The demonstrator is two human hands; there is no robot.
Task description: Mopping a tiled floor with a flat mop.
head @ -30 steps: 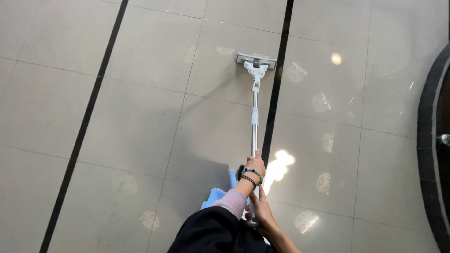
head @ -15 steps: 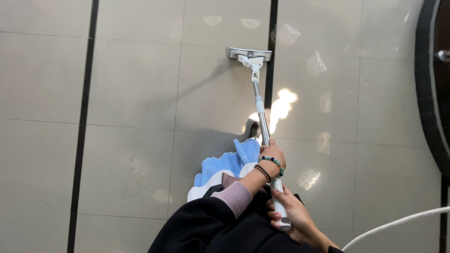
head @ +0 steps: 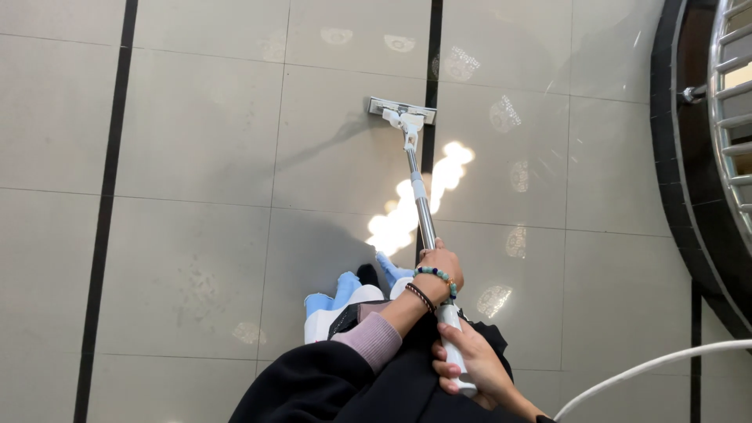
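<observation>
A flat mop with a white head [head: 402,110] rests on the glossy beige tile floor [head: 196,157], its metal pole [head: 421,205] running back toward me. My left hand [head: 439,266], with beaded bracelets on the wrist, grips the pole higher up. My right hand [head: 468,364] is closed around the white end of the handle, close to my body. The mop head lies beside a black floor stripe [head: 433,47]. My feet in blue shoe covers [head: 345,286] stand just left of the pole.
A second black stripe [head: 110,196] runs down the left side of the floor. A dark curved base [head: 681,188] with a metal railing [head: 732,117] fills the right edge. A white cable [head: 650,364] crosses the lower right corner. Bright glare [head: 423,196] sits mid-floor.
My view has swung, bringing the curved base, railing and cable into sight at the right. Both hands stay on the mop, and my right hand shows more fully.
</observation>
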